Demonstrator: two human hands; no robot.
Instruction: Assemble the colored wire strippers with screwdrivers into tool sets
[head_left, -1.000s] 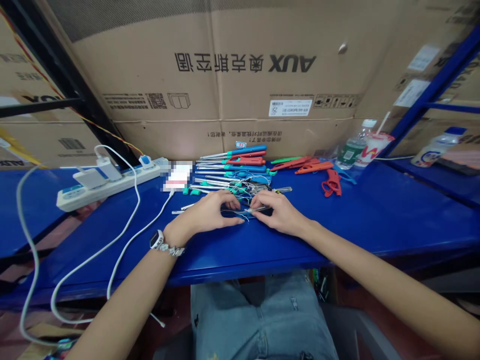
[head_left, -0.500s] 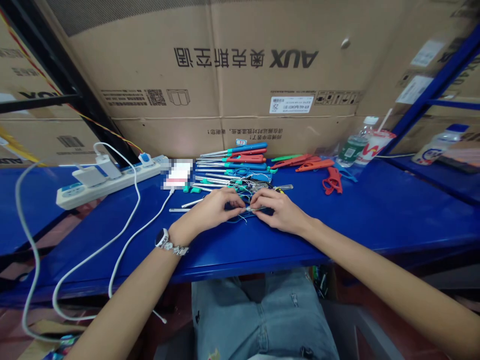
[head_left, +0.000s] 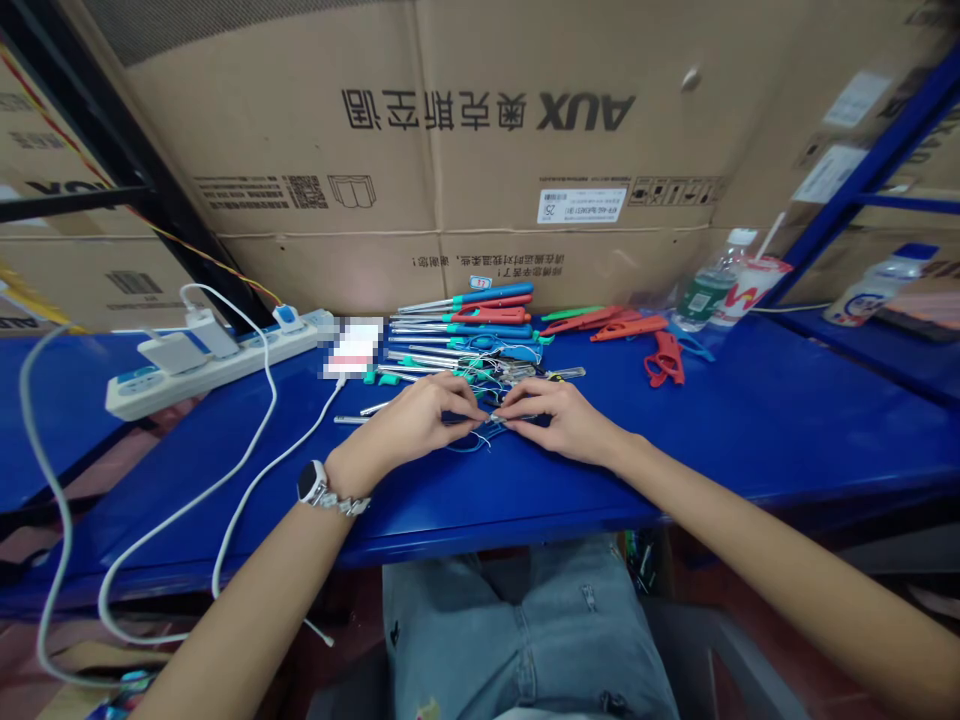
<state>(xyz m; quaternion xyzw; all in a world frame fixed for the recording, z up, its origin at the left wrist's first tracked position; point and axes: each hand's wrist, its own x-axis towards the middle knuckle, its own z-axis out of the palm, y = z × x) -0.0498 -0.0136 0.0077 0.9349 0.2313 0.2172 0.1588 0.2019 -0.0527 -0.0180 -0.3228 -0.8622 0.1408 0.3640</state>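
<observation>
A person sits at a blue desk, the left hand and right hand nearly meeting, each pinching at a small pale piece between the fingertips, its details too small to make out. Thin wires trail just below. Beyond the hands lie long metal-tipped tools with blue and red handles; orange-red plastic parts rest to the right, a power strip to the left.
</observation>
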